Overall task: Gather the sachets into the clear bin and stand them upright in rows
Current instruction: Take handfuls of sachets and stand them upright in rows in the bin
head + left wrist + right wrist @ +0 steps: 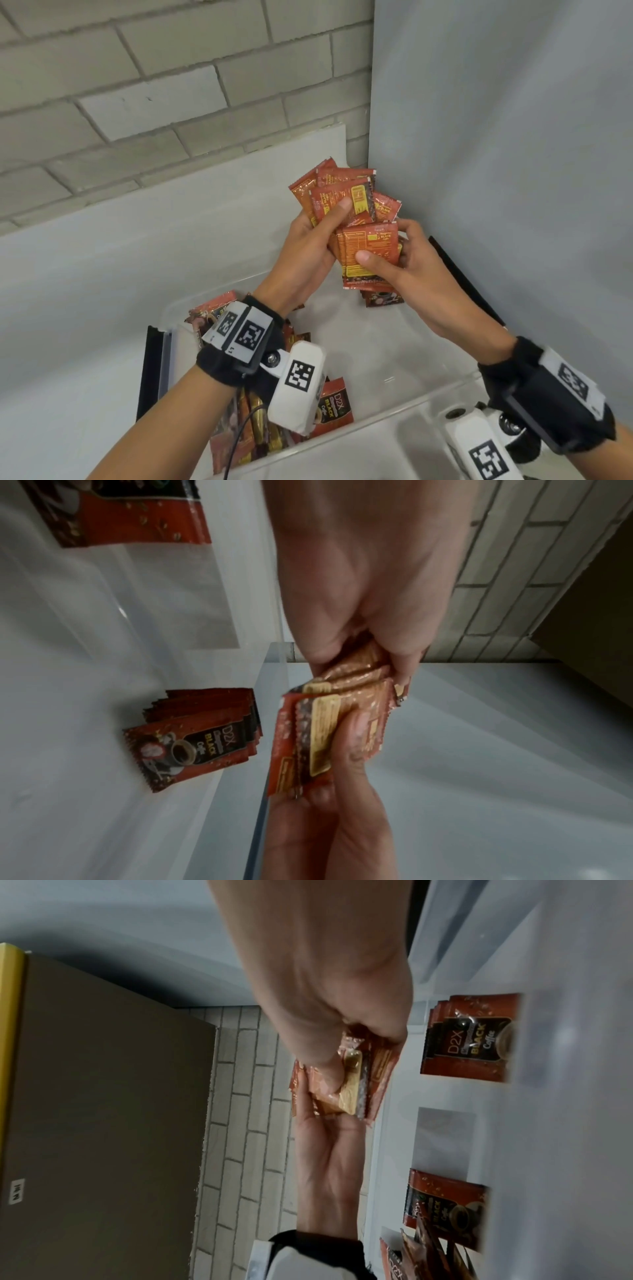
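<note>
Both hands hold a fanned bunch of red-orange coffee sachets above the far end of the clear bin. My left hand grips the upper ones, thumb on top. My right hand pinches the lower sachet. The left wrist view shows the held bunch with a short upright row of sachets behind it in the bin. More sachets lie loose at the bin's near left, partly hidden by my left wrist. In the right wrist view, the upright sachets stand by the bin wall.
A grey brick wall rises behind and a plain grey panel stands close on the right. The bin sits on a white shelf between a black rail at left and a black strip at right.
</note>
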Demonstrator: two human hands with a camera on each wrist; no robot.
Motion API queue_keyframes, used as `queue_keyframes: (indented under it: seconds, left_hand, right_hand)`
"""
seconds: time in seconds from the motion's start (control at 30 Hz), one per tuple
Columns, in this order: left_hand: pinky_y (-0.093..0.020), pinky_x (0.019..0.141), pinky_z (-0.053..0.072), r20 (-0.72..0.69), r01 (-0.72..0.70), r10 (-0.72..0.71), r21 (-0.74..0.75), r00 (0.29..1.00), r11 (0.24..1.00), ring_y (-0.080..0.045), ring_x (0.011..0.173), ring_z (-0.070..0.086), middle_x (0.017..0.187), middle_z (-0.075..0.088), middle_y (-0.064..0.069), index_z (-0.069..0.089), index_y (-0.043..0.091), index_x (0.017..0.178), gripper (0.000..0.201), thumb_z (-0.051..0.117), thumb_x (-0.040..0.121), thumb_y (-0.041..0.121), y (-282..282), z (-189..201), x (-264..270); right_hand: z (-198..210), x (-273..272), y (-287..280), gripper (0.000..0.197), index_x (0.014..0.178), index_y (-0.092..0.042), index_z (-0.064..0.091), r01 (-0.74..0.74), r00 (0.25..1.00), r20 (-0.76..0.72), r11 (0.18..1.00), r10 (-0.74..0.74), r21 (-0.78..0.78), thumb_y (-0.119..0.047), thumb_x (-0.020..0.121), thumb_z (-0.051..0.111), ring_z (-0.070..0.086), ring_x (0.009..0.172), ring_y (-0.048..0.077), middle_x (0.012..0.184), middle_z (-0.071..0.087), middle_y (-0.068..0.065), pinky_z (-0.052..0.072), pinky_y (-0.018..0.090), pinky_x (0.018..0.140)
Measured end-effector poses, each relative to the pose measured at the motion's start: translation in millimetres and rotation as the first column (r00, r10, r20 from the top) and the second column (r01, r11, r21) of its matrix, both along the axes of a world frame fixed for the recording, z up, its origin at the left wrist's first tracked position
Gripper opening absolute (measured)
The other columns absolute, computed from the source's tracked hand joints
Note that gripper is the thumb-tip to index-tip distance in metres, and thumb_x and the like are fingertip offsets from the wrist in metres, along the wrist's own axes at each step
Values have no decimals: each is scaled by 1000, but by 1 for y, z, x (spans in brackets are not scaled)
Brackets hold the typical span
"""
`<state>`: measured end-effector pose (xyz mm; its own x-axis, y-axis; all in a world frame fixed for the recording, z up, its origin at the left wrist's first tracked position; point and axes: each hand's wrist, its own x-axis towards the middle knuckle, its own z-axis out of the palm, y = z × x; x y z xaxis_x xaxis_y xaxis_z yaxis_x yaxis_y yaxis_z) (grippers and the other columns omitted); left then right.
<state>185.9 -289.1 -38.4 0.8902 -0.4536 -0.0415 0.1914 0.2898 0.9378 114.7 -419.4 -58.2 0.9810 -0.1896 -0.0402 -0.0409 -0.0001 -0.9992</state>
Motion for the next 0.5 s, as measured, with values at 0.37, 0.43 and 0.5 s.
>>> queue_keyframes:
  seconds: [0.37, 0.43, 0.5]
  left_hand:
    - [-40, 88, 55, 148, -188, 164, 160, 975, 969, -20, 99, 69, 111, 70, -6, 57, 9, 123, 45, 71, 81, 15, 17, 4, 17]
    - [-38, 88, 56, 178, -144, 107, 207, 978, 968, -20, 99, 69, 111, 71, -6, 59, 10, 120, 46, 73, 77, 17, 16, 3, 14]
    - [-33, 85, 56, 204, -93, 42, 251, 978, 964, -17, 97, 70, 108, 71, -3, 61, 11, 116, 43, 74, 76, 15, 14, 1, 11]
  right_hand:
    - [6, 1, -5, 31, 106, -31, 57, 147, 985, 83, 986, -153, 74, -36, 78, 68, 69, 93, 4, 103, 71, -9, 54, 18, 74]
    - [7, 0, -5, 35, 109, -32, 56, 157, 982, 93, 983, -165, 90, -39, 76, 67, 68, 95, 4, 104, 70, -10, 55, 19, 75]
    - [7, 0, -4, 38, 113, -31, 56, 147, 984, 92, 985, -155, 90, -38, 78, 68, 68, 97, 5, 107, 70, -9, 56, 21, 78]
